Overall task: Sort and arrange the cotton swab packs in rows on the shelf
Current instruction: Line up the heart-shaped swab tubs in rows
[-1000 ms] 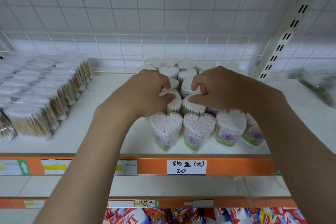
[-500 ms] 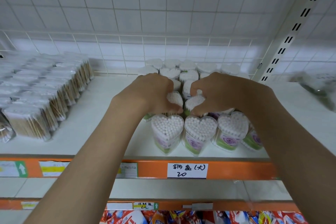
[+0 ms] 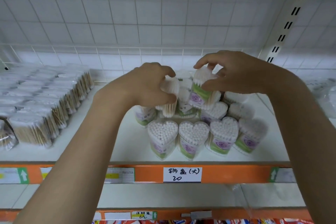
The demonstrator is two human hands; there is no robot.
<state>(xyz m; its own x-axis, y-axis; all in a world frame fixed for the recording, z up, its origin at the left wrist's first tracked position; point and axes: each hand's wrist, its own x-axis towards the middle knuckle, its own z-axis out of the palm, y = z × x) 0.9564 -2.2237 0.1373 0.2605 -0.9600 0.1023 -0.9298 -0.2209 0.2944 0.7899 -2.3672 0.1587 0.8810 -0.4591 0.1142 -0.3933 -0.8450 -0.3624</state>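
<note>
Both hands have lifted off the pile since a moment ago, each raising a pack clear of the others. Left hand [image 3: 147, 85] curls its fingers and thumb round a heart-shaped pack of swabs [image 3: 170, 96], tipped so its wooden sticks point down. Right hand [image 3: 236, 72] pinches a second pack [image 3: 201, 87] at its white top between fingertips and thumb; the green and purple label faces the camera, and the pack hangs tilted just above the heap.

Below the two hands, at 6 o'clock from them, the remaining heart packs [image 3: 209, 111] lie jumbled, some leaning on each other. Nearer the shelf's front edge, four stand upright side by side in a front row [image 3: 193, 132], touching, with their white tips up.

All of it sits on the white shelf [image 3: 127, 143], backed by a wire grid [image 3: 109, 23]. At 9 o'clock from the hands, well apart, bagged swab bundles [image 3: 41, 100] lie in rows. Along the orange shelf edge [image 3: 149, 173] at 6 o'clock is a handwritten price tag [image 3: 182, 174] reading 20. A slotted upright post [image 3: 289, 23] stands at 2 o'clock.
</note>
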